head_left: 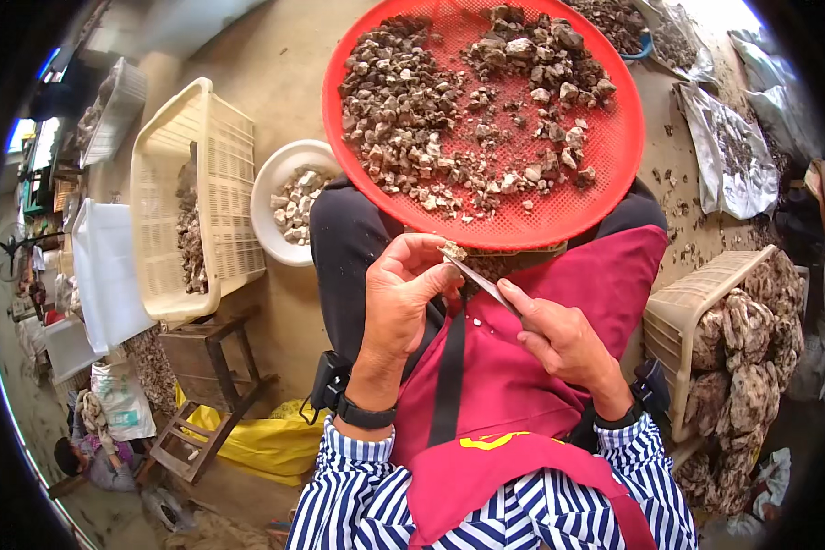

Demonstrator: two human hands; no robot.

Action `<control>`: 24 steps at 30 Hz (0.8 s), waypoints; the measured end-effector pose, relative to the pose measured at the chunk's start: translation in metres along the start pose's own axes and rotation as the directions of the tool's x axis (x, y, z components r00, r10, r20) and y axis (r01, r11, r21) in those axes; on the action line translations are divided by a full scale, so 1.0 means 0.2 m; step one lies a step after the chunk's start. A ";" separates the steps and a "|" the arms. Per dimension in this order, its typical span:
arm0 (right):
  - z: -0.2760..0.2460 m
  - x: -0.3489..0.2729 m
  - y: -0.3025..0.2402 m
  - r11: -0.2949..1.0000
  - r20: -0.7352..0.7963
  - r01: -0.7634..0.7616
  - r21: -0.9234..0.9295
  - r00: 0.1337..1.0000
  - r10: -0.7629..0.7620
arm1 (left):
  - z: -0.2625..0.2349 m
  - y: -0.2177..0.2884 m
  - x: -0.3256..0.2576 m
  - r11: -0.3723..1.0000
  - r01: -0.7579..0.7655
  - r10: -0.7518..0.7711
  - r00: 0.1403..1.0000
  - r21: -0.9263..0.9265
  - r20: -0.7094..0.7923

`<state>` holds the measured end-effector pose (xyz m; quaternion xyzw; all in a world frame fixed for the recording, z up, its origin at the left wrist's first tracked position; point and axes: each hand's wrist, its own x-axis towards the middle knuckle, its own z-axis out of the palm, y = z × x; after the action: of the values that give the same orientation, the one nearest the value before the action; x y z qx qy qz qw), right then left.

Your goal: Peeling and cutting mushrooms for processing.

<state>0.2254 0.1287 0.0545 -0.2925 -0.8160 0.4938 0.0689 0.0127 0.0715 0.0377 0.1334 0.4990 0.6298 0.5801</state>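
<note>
Between the thumb and fingers of my left hand (399, 302) is a small pale lump (451, 249) with a rough surface. My right hand (559, 335) is closed around a knife (487, 282), its narrow blade reaching up to the lump. Both hands are above my maroon apron (531, 394), just below a round red mesh tray (605, 197). Dark brown and whitish rough chunks (398, 105) cover much of that tray, in a left heap and a right heap. A few pale crumbs lie on the apron.
A white bowl (264, 206) of paler pieces stands left of the tray, beside a cream plastic basket (220, 183). On the right, a tipped crate (673, 316) sits by stuffed mesh bags (742, 339). A wooden stool (202, 367) and another person (110, 458) are at lower left.
</note>
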 end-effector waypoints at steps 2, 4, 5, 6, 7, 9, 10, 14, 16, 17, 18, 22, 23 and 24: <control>0.02 -0.01 -0.01 0.999 -0.017 0.029 0.019 0.999 -0.029 | 0.00 0.00 -0.02 1.000 -0.014 0.014 1.000 0.028 0.015; 0.03 0.00 -0.01 1.000 -0.018 0.024 0.015 1.000 -0.024 | -0.01 0.00 -0.04 0.999 -0.018 0.018 1.000 0.036 0.011; 0.04 0.00 -0.02 1.000 -0.022 0.022 0.014 1.000 -0.022 | -0.01 0.00 -0.05 0.999 -0.023 0.023 1.000 0.048 0.007; 0.05 0.00 -0.03 1.000 -0.018 0.024 0.013 1.000 -0.024 | -0.02 0.00 -0.06 0.999 -0.025 0.025 1.000 0.046 0.004; 0.07 0.00 -0.04 1.000 -0.014 0.019 -0.001 1.000 -0.019 | -0.04 -0.02 -0.07 0.997 -0.031 0.029 0.999 0.073 0.021; 0.09 0.01 -0.06 1.000 -0.008 0.020 -0.018 1.000 -0.020 | -0.04 -0.03 -0.09 0.994 -0.042 0.038 0.999 0.099 0.037; 0.09 0.02 -0.07 0.999 -0.006 0.025 -0.021 1.000 -0.025 | -0.03 -0.04 -0.10 0.994 -0.035 0.031 0.999 0.099 0.035; 0.11 0.05 -0.13 0.999 0.019 0.003 0.037 1.000 -0.004 | -0.04 -0.04 -0.14 0.994 -0.027 0.022 0.999 0.105 0.048; 0.14 0.06 -0.15 0.999 0.043 -0.026 0.039 0.999 0.024 | -0.05 -0.06 -0.15 0.992 -0.008 0.002 0.999 0.124 0.047; 0.15 0.06 -0.16 0.998 0.055 -0.046 0.038 0.998 0.044 | -0.05 -0.06 -0.16 0.992 -0.016 0.011 0.999 0.123 0.047; 0.15 0.06 -0.16 0.998 0.055 -0.046 0.037 0.998 0.044 | -0.05 -0.06 -0.17 0.992 -0.025 0.019 0.999 0.121 0.047; 0.18 0.07 -0.18 0.987 0.032 -0.070 0.146 0.997 0.066 | -0.05 -0.07 -0.19 0.987 -0.019 0.006 0.997 0.159 0.078; 0.19 0.07 -0.17 0.983 0.005 -0.061 0.171 0.998 0.061 | -0.06 -0.07 -0.19 0.984 -0.023 0.009 0.997 0.178 0.082; 0.20 0.07 -0.16 0.983 0.006 -0.063 0.170 0.998 0.063 | -0.06 -0.07 -0.19 0.980 -0.028 0.011 0.996 0.196 0.086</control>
<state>0.1855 0.0952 0.0597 -0.3112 -0.7612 0.5636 0.0777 0.0228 0.0316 0.0371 0.2216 0.5327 0.5766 0.5785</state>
